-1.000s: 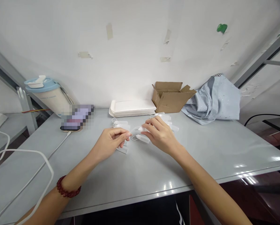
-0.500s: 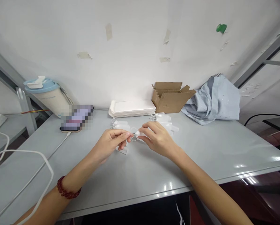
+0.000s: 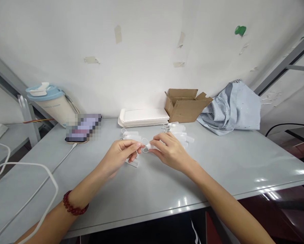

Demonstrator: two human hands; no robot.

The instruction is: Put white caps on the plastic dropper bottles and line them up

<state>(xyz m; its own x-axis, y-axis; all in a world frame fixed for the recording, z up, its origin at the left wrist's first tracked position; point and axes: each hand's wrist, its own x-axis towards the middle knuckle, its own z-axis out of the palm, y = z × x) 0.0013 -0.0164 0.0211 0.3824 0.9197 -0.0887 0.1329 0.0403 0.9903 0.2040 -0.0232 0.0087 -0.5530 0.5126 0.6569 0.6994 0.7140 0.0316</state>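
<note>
My right hand pinches a small white plastic piece with a thin loop over the middle of the table. From the left, my left hand has thumb and forefinger pressed together at the near end of that piece. A thin sliver shows at its fingertips, too small to name. Behind and below the left hand lie several similar translucent white pieces on the table. Another group of looped white pieces sits just beyond the right hand, partly hidden by it.
Against the wall are a stack of white envelopes, an open cardboard box and a crumpled grey-blue cloth. At left, a phone with a white cable lies near a blue-lidded cup. The grey table ends close in front.
My right hand has shifted slightly left with the white piece, closing the small gap to my left fingertips. The left hand stays nearly in place.
</note>
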